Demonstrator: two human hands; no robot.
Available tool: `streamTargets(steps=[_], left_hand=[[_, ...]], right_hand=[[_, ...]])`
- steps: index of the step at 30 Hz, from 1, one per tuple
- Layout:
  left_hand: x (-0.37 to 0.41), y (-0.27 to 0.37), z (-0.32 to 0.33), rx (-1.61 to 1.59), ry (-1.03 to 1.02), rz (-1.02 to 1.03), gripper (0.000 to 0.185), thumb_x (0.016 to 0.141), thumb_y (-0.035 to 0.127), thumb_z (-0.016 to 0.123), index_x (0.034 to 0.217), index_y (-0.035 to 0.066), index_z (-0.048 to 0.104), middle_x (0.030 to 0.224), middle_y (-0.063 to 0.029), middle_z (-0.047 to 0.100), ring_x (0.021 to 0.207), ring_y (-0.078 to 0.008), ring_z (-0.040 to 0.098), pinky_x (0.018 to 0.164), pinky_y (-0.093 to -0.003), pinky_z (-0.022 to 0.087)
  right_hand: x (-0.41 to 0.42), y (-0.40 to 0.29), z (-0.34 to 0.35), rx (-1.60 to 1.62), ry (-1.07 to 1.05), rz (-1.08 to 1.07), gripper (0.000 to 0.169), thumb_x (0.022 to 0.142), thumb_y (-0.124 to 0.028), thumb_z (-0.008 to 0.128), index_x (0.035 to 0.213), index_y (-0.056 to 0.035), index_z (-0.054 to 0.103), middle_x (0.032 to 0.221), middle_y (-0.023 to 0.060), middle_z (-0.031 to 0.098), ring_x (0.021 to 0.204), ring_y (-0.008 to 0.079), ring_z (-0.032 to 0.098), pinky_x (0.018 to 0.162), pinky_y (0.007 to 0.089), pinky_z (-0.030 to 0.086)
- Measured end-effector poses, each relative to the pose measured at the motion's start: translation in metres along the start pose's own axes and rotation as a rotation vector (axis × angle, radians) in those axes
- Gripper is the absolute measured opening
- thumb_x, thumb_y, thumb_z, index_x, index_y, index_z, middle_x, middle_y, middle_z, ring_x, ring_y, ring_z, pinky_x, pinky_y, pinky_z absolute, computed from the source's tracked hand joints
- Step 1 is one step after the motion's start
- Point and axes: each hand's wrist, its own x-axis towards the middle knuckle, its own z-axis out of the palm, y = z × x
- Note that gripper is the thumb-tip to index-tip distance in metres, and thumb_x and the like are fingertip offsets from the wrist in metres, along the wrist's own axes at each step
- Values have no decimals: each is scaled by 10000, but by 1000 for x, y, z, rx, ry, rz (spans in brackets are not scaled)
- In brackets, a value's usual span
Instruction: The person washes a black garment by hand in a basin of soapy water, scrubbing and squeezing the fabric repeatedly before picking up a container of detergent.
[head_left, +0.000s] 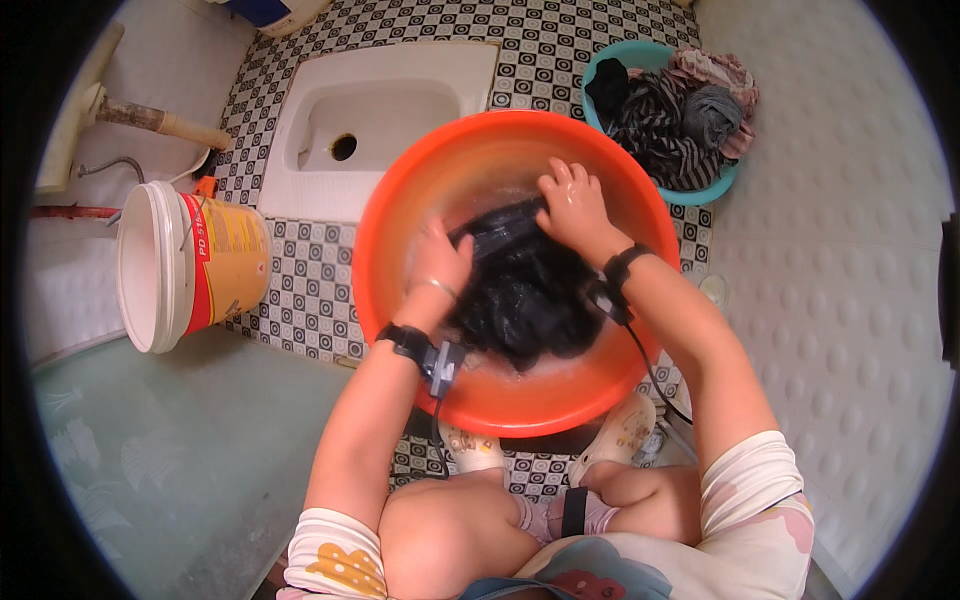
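Observation:
A wet black garment (525, 300) lies bunched in the middle of a large orange plastic basin (517, 409). A little sudsy water shows around the cloth. My left hand (440, 262) is on the garment's upper left edge, its thumb over the fabric and its outline blurred. At the upper right edge is my right hand (576, 206), wet, fingers loosely spread, with the cloth's edge between thumb and forefinger. A band of the garment stretches between both hands. What their undersides touch is hidden.
A teal basin (709, 196) of clothes (667, 120) stands at upper right, by the wall. Beyond the orange basin is a white squat toilet (382, 64). A plastic bucket (225, 262) lies at left, near a pipe (161, 120). Cables hang from both wrist devices.

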Motion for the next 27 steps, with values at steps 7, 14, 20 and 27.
streamTargets(steps=[7,14,20,27], left_hand=[[-28,10,46,559,-310,76,702,907,672,445,1533,427,242,1652,-84,-36,1427,-573,58,1047,-726,251],[12,-18,51,486,-301,212,700,877,525,605,1503,394,320,1596,-128,178,1308,-512,365,1070,-590,347],[35,-77,65,-47,455,-20,756,805,210,734,1460,252,358,1361,-209,457,1239,-406,454,1025,-483,416],[53,-71,81,-1297,-127,-272,694,946,627,437,1434,134,427,1361,-118,538,1231,-311,532,956,-487,492]], right_hand=[[-48,-35,21,-105,-416,-273,657,917,-607,480,1498,-313,388,1617,55,227,1460,449,169,1003,689,315],[-4,-12,29,-8,-460,-256,580,886,-604,528,1404,-346,497,1542,-16,377,1339,366,377,1013,586,377],[10,-11,33,125,-50,125,681,760,-275,764,1380,-212,491,1387,154,433,1163,416,469,969,526,447],[6,-74,68,877,-211,-20,592,752,-87,661,1328,-90,526,1274,261,494,1149,443,517,1001,435,447]])
